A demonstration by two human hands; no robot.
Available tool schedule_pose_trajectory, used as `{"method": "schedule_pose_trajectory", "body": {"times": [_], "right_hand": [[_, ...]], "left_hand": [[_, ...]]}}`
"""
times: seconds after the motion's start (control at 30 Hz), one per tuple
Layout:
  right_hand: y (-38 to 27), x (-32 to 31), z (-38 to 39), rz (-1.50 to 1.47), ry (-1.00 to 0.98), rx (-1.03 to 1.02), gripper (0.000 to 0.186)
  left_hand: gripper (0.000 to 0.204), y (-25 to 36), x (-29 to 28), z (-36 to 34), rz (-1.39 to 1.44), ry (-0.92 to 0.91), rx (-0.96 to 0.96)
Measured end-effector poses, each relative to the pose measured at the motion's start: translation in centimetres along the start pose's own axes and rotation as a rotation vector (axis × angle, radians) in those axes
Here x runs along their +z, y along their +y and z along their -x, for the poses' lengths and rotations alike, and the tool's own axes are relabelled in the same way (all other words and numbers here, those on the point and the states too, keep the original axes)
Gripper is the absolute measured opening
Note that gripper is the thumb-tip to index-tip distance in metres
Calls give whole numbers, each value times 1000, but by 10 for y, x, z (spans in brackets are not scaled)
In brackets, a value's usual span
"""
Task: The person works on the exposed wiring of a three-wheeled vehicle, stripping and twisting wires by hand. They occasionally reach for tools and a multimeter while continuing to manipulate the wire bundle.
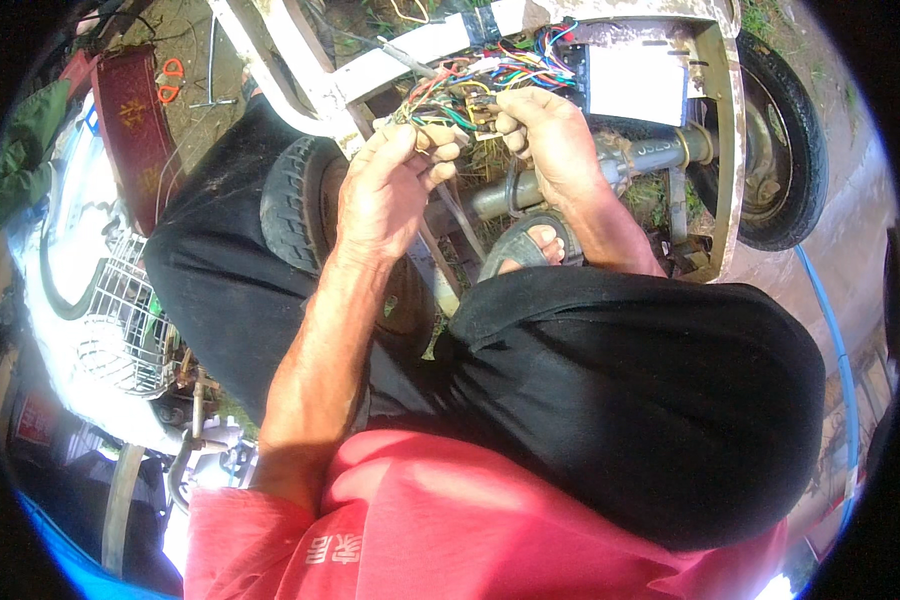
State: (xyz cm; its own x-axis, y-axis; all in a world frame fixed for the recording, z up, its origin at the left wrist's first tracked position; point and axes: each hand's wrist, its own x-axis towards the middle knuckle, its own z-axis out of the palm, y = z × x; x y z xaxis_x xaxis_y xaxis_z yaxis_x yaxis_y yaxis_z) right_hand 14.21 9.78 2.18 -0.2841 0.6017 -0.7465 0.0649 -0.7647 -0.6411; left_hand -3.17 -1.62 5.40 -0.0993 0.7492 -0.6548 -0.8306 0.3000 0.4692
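The ground takes up the most room: pale concrete (855, 260) to my right, bare earth and some grass near the vehicle. On it sits the white, rust-marked vehicle frame (727, 150), its top beam running across in front of me and its curved end plate closing the right side. My black trousers (630, 400) and red shirt (450, 510) fill the near part of the view. One tyre (805, 150) stands just outside the end plate; another, a knobbly tyre (295, 205), stands by my left forearm. A grey axle tube (660, 152) runs below the wires toward the end plate. Away to my left are a white wire basket (135, 320) and a maroon board (135, 140); beyond the board lie a thin metal rod (210, 60) and orange-handled scissors (172, 82).

In the frame's far right corner, between the beam and the end plate, rests a white-faced box (637, 82). From its left edge the wiring harness (515, 68) spreads leftward along the beam's inner edge, in red, blue, green, yellow and white, and ends loosely between my hands.

My left hand (380, 190) is at the harness's left end, thumb and forefinger pressed together on thin wire ends, the other fingers curled. My right hand (562, 140) is just beside it, thumb and forefinger pinching wires at a small brownish end piece, too blurred to name. The harness lies just beyond both sets of fingertips.
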Motion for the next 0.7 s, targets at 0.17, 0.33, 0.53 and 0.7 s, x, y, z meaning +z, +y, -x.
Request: {"method": "schedule_pose_trajectory", "body": {"times": [0.17,0.33,0.53,0.7], "right_hand": [[-11,7,11,363,105,-264,20],[-24,25,30,425,-30,-304,26],[-15,27,18,607,-123,-401,35],[-28,32,19,435,-233,-108,30]], "left_hand": [[26,2,-3,-1,1,-15,-2],[25,1,-3,-2,-3,-17,2],[24,2,-1,-2,-25,-20,12],[23,2,-1,-4,-20,-32,6]]}}
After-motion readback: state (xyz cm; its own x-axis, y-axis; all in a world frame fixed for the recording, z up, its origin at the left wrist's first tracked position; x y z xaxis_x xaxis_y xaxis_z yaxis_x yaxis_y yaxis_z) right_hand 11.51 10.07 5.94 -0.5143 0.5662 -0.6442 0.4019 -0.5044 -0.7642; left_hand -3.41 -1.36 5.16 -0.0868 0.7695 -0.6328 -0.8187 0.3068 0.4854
